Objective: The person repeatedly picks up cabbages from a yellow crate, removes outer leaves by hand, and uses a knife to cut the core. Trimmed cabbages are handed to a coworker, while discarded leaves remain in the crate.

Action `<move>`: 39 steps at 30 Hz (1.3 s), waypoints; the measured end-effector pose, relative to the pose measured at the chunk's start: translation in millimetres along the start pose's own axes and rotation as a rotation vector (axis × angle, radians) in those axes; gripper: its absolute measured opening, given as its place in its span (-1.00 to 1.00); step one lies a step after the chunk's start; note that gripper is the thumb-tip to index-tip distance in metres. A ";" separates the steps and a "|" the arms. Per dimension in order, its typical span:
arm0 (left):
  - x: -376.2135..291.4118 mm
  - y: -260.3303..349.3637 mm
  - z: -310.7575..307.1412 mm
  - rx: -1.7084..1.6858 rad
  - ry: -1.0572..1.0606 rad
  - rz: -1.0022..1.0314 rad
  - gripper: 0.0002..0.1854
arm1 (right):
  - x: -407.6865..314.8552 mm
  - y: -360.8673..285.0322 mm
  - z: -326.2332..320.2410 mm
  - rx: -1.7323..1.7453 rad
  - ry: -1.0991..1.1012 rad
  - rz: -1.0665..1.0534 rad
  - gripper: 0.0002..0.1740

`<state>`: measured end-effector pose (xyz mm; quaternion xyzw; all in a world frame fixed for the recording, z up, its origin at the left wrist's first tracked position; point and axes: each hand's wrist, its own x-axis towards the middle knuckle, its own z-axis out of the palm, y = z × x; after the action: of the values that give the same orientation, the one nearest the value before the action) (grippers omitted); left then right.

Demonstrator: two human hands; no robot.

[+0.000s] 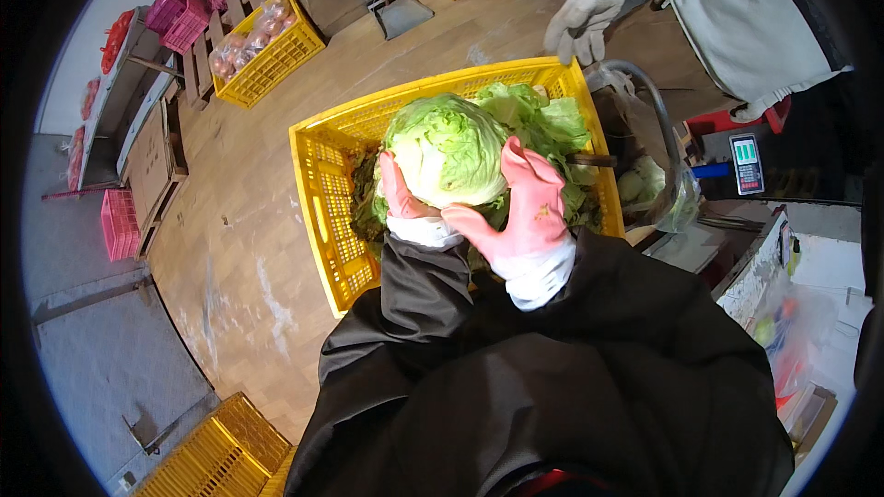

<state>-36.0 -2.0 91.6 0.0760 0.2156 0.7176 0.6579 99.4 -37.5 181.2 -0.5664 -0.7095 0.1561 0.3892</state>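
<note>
Both of my hands wear pink rubber gloves over white cuffs. Between them is a pale green head of iceberg lettuce (445,152), above a yellow plastic crate (319,221). My left hand (402,190) cups its left side, with the fingertips partly hidden. On the right side, my right hand (528,203) rests against the lettuce, its thumb stretched along the lower edge. Loose lettuce leaves (542,117) lie in the crate behind and right of the head, and darker, wilted leaves (366,203) show at the left.
A co-worker's gloved hand (583,17) is at the crate's far right corner. Right of the crate are a bag of produce (642,183) and a digital scale display (746,164). A crate of bagged onions (273,59), a dustpan (402,14) and stacked yellow crates (221,452) stand around the floor.
</note>
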 end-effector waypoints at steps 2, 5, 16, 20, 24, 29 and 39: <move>3.8 -1.2 2.5 0.395 -0.001 0.191 -0.32 | 1.8 5.4 9.9 0.030 0.085 -0.052 -0.15; 7.1 3.0 10.2 0.543 -0.091 0.303 -0.32 | 0.9 15.6 22.7 0.071 0.148 -0.053 -0.20; -4.6 -6.8 39.2 0.134 -0.009 0.210 -0.33 | 11.1 6.1 11.8 0.096 0.175 -0.102 0.00; -2.4 -7.6 44.6 0.268 -0.028 0.402 -0.27 | 19.0 5.5 13.3 0.229 0.070 0.076 0.20; 0.0 -3.2 46.6 0.339 -0.087 0.479 -0.17 | 22.5 10.3 12.1 0.306 -0.021 0.119 0.15; 5.2 -1.3 44.4 0.533 -0.073 0.710 -0.37 | 27.4 7.9 4.4 0.355 0.026 -0.005 0.04; -5.1 20.1 52.5 0.290 -0.072 0.447 -0.24 | 32.8 -12.4 -11.1 0.232 0.035 -0.133 -0.12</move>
<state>-33.1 3.3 147.7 0.2406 0.2704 0.8035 0.4726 97.2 -13.5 208.8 -0.4720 -0.7156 0.2012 0.4740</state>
